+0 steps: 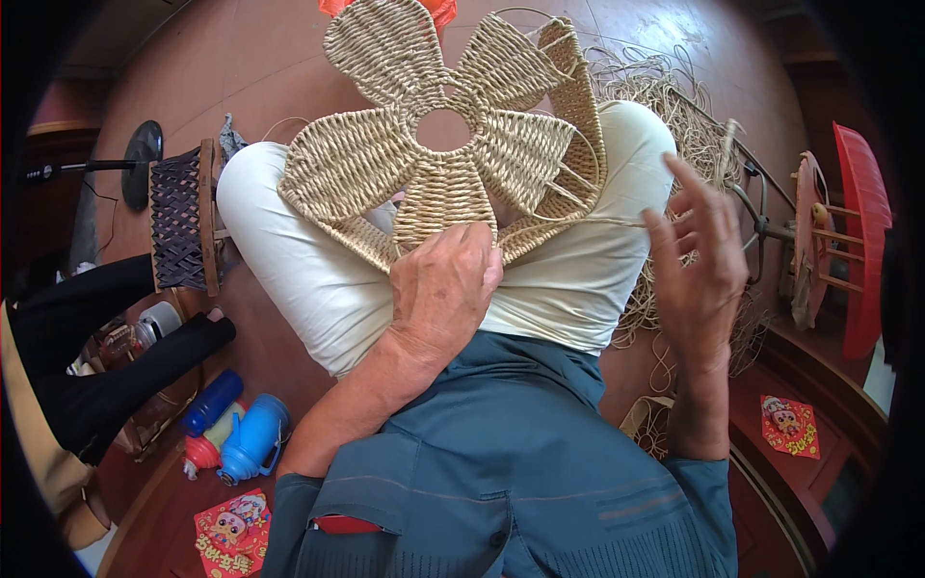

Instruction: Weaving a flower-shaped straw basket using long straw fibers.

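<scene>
A woven straw piece shaped like a flower (pixel 356 164), with broad petals around a round hole, rests on my lap. Its curved woven side (pixel 576 106) stands at the right. My left hand (pixel 445 279) is closed on the lower petal's near edge; its fingertips are mostly hidden. From there a thin straw cord (pixel 602 222) runs rightward to my right hand (pixel 701 260), raised beside my right knee. The cord passes at the thumb and appears held there, while the index finger stretches out and the other fingers curl. Loose cord loops hang by the right petal.
Tangled straw cord (pixel 646 82) lies on the floor beyond my right knee. A red plastic stool (pixel 860 241) stands at far right. Left are a woven-backed chair (pixel 181 222), a fan (pixel 144 166), a blue thermos (pixel 255 438) and another person's dark-clad legs (pixel 125 376).
</scene>
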{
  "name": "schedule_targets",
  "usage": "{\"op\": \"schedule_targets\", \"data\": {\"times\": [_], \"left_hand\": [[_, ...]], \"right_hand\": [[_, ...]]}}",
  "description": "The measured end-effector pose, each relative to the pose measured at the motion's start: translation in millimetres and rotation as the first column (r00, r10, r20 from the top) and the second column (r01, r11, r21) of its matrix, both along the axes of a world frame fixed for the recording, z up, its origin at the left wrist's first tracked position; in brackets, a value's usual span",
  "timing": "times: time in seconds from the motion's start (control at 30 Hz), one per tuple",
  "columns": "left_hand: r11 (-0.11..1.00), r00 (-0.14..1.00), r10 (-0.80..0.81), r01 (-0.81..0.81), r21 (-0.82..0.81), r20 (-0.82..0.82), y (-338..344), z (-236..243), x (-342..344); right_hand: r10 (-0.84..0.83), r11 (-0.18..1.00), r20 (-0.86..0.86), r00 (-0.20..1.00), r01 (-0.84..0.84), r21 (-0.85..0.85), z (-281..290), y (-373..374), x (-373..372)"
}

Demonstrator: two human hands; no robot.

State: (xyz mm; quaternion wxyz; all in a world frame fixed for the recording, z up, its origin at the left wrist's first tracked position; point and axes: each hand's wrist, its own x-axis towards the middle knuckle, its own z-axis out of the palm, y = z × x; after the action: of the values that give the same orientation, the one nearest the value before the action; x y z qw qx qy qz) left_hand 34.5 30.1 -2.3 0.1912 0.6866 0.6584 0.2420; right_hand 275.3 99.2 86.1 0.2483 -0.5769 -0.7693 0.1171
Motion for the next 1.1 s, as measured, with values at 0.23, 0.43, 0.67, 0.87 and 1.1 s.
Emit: {"op": "schedule_targets", "data": {"times": [0.23, 0.43, 0.67, 0.87, 1.1], "left_hand": [[1.000, 1.000, -0.008, 0.008, 0.029, 0.009, -1, -3, 0], [0.999, 1.000, -0.015, 0.014, 0.039, 0.014, -1, -6, 0], [0.999, 0.999, -0.026, 0.024, 0.049, 0.042, -3, -6, -2], [0.998, 0.998, -0.028, 0.025, 0.064, 0.048, -4, -7, -4], [1.000, 0.984, -0.009, 0.011, -0.009, 0.176, -10, -5, -17]], "right_hand": [[0.200, 0.937, -0.176, 0.964, -0.241, -0.254, -9, -42, -34], [0.232, 0.815, -0.239, 0.943, -0.323, -0.481, -47, -41, -60], [0.293, 0.804, -0.220, 0.931, -0.364, -0.470, -64, -34, -64], [0.316, 0.755, -0.292, 0.902, -0.426, -0.498, -69, -23, -62], [0.162, 0.640, -0.435, 0.886, -0.430, -0.637, -63, -19, -68]]}}
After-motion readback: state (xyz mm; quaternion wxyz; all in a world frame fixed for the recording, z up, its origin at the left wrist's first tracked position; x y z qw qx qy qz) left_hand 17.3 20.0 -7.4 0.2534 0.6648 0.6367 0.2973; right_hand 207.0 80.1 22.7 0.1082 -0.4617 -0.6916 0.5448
